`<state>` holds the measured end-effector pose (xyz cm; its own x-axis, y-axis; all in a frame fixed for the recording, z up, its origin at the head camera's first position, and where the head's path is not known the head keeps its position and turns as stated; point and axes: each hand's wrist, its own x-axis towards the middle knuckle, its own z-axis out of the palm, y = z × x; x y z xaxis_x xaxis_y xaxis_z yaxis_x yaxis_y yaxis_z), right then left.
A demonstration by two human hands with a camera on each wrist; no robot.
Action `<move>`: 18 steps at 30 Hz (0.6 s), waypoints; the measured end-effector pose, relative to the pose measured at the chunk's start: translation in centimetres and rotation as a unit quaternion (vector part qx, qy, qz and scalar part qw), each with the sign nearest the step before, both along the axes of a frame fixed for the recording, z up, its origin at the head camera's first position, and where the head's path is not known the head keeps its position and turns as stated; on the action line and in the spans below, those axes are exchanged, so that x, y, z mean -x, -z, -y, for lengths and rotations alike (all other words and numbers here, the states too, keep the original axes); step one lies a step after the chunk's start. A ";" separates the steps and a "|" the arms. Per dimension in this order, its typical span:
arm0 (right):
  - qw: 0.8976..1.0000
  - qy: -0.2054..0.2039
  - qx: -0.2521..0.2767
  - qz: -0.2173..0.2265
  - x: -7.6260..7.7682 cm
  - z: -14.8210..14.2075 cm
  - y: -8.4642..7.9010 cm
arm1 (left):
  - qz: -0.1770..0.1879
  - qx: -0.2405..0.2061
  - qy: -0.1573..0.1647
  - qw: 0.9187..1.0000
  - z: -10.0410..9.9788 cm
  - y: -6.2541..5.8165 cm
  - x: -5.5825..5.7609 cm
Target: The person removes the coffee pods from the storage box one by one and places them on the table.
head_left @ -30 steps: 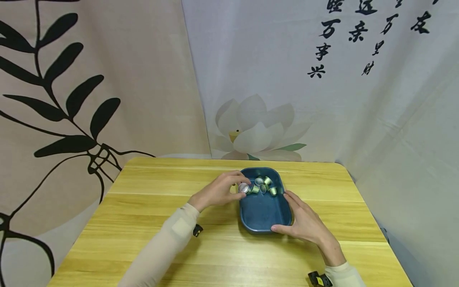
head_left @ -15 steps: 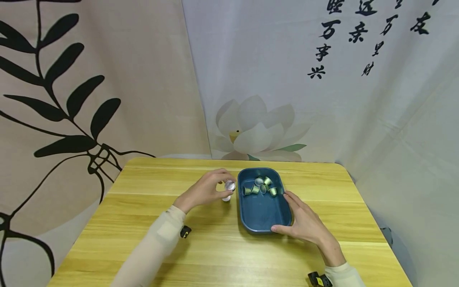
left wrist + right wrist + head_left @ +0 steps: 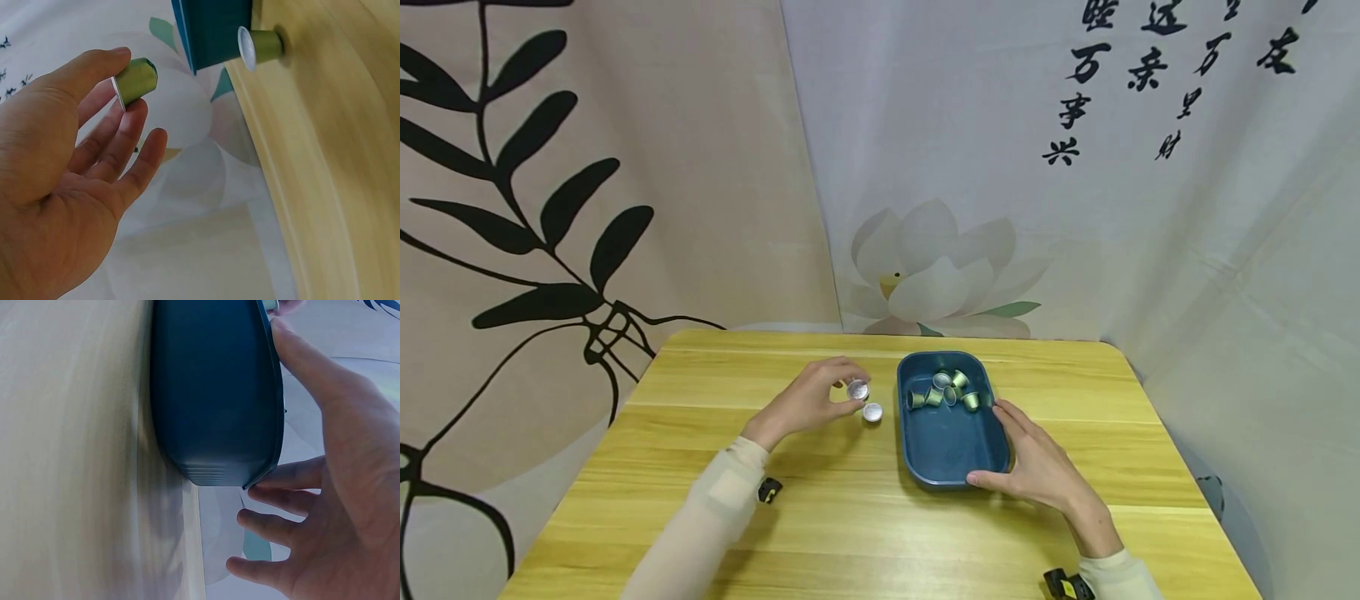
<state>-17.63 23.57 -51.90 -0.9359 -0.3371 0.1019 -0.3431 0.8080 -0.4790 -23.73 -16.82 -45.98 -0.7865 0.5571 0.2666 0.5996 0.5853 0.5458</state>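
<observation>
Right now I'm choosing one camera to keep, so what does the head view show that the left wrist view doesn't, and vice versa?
Only the head view: the right grip touching the tray, and the capsules inside it.

Only the left wrist view: the palm of the left grip and a clear look at the green side of the held capsule.

Both: the left grip pinching that capsule, the loose capsule on the table, and part of the tray.
</observation>
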 end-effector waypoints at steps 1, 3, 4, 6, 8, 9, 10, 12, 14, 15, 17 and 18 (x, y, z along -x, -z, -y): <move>1.000 0.000 0.000 0.000 0.0 0.0 0.0 | 0.002 0.000 -0.002 1.000 0.2 0.1 0.0; 1.000 -0.001 0.000 -0.002 0.0 0.1 0.0 | 0.004 0.001 -0.006 1.000 0.5 0.4 0.1; 1.000 -0.001 0.000 -0.002 0.0 0.1 0.0 | 0.005 0.002 -0.009 1.000 0.6 0.6 0.1; 1.000 0.000 0.000 -0.001 0.0 0.1 0.0 | 0.008 0.004 -0.015 1.000 0.9 1.0 0.2; 1.000 0.000 -0.001 -0.003 0.0 0.1 0.0 | 0.013 0.005 -0.021 1.000 1.1 1.3 0.3; 1.000 0.001 -0.001 -0.002 0.0 0.0 0.0 | 0.017 0.006 -0.024 1.000 1.2 1.5 0.4; 1.000 0.001 -0.002 -0.003 0.0 0.0 0.0 | 0.023 0.006 -0.027 0.999 1.3 1.7 0.5; 1.000 0.000 -0.002 -0.004 0.0 -0.1 0.0 | 0.034 0.008 -0.032 0.999 1.5 2.1 0.6; 1.000 0.000 -0.002 -0.003 0.0 -0.1 0.0 | 0.044 0.010 -0.037 0.998 1.7 2.4 0.7; 1.000 0.000 -0.001 -0.003 0.0 -0.1 0.0 | 0.047 0.011 -0.038 0.998 1.7 2.6 0.8; 1.000 0.001 -0.001 -0.002 0.0 0.0 0.1 | 0.052 0.013 -0.039 0.998 1.9 3.0 1.0; 1.000 -0.001 -0.001 -0.004 0.0 0.0 0.1 | 0.054 0.013 -0.040 0.998 2.0 3.2 1.0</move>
